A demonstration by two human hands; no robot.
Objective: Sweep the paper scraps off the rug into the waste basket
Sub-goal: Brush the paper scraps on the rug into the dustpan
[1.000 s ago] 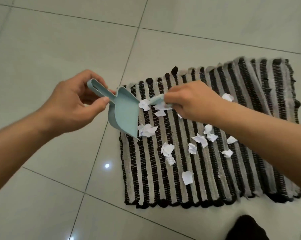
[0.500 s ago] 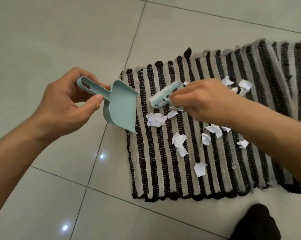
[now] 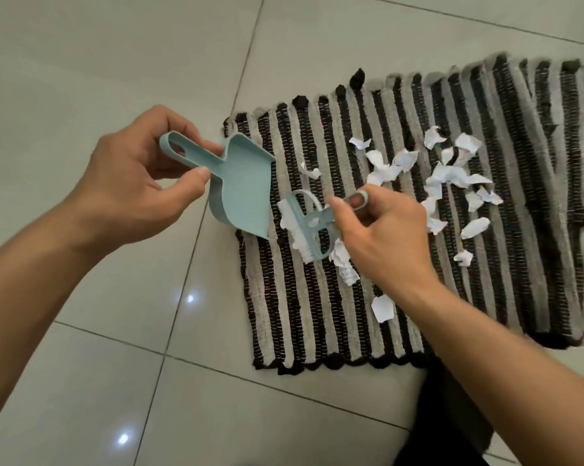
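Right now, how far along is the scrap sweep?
Done: nothing visible yet; the dustpan looks empty, and no waste basket is in view. In hand: the left hand holds the dustpan by its handle at the striped rug's left edge; the right hand holds the small brush against scraps beside the pan's lip. Left: most paper scraps still lie scattered on the rug, then the dump.

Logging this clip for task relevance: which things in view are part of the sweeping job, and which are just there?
Part of the job:
- dustpan, held in the left hand
- small brush, held in the right hand
- paper scraps
- striped rug

Just there:
- tiled floor
- dark shape at the bottom edge, unclear what

The waste basket is not in view.
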